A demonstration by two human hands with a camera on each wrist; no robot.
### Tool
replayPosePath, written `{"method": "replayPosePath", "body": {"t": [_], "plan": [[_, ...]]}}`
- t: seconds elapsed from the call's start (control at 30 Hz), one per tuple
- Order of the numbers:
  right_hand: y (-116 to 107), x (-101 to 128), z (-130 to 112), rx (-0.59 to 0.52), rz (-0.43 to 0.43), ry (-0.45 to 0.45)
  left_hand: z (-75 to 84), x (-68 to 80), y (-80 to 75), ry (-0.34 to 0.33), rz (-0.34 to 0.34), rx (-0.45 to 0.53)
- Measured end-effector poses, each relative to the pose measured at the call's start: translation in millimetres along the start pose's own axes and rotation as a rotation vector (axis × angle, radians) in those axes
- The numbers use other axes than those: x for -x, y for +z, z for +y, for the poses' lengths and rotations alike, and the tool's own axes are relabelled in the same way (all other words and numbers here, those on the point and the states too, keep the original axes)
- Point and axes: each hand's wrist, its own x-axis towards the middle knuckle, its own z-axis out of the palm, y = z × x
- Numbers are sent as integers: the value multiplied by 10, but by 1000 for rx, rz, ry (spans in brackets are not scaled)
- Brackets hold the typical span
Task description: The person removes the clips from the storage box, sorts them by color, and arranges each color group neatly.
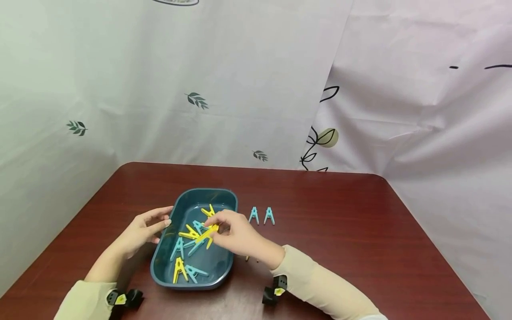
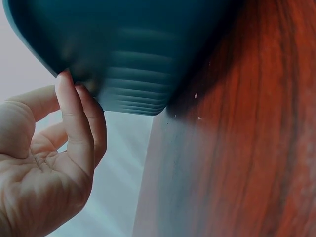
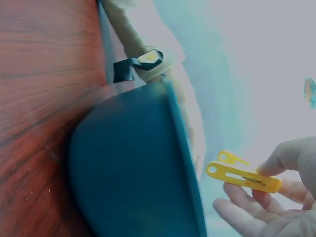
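**Right hand lifts a yellow peg over the teal tray**

From my seat I see the dark red wood-grain desk (image 1: 340, 231) filling the near half of the head view, with pale leaf-printed sheets hung behind it. Left of centre on it sits the teal tray (image 1: 222, 198), oblong with rounded corners and a raised rim. Inside lie loose clothes pegs, some yellow, some light blue, heaped across each other. Two blue pegs (image 1: 261, 215) stand side by side on the desk just right of the tray's far corner.

My right hand (image 1: 236, 235) hovers over the tray's right half, its grip clamped on a yellow peg (image 1: 206, 234) pinched between thumb and fingertips. The peg is slim, bright yellow plastic, with a round hole at the free end. My left hand (image 1: 141, 231) rests at the tray's left rim, fingers relaxed and holding nothing.

The right wrist view shows what the head view cannot: the peg (image 3: 242, 177) held clear above the rim, its ringed end pointing away from the palm, and the tray's smooth outer wall (image 3: 128, 168). The left wrist view shows the left fingertips (image 2: 66, 84) touching the tray's ribbed underside edge (image 2: 133, 84).

Both wrist views are blurred and washed out. A small yellow bit on the desk behind my right wrist is mostly hidden; I cannot tell what it is.
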Motion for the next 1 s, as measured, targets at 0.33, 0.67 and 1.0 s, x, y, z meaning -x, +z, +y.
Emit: {"method": "replayPosePath", "body": {"t": [0.33, 0.67, 1.0], "plan": [[-215, 127, 98, -230, 120, 113, 16, 6, 1, -37, -3, 33], [-440, 339, 309, -346, 223, 278, 16, 24, -3, -59, -11, 44], [-622, 562, 533, -316, 233, 371, -15, 21, -19, -31, -37, 58]]}}
